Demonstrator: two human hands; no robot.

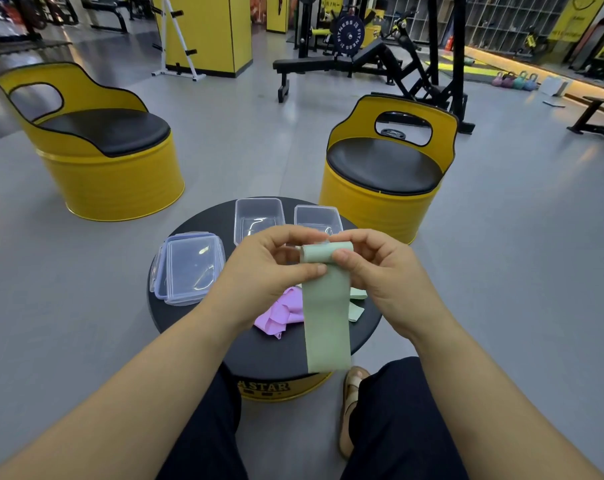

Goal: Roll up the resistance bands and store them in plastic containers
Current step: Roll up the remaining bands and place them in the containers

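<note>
The green band (325, 313) is a thin, flat strip of rubbery sheet. It looks light and limp, with no stiffness of its own, and it is probably a little grabby against skin, which helps. I expect the coil to spring loose if released, so the place to hold is the roll (319, 253) itself. It should be pinched at both ends, with thumbs across the wrapped face to keep tension.

That is about how it is held. The band is in the air above the near side of the desk (259, 351). The roll is at the top, and the loose tail hangs straight down past the desk's front edge. The left hand (269, 268) pinches the roll's left end with its fingers (286, 234) curled over it, the thumb pressed on the strip just under the coil. The right hand (373, 271) grips the right end, thumb on the front of the roll and the other fingers behind it (how far they wrap I cannot see). Both sets of fingers are narrow, closed on the band.

The roll is small and most of the length hangs free, so I judge the rolling barely begun. A pink band (279, 315) lies crumpled on the desk beneath the hands. Two open containers (259, 216) stand at the far side, with stacked lids (189, 268) to the left.
</note>
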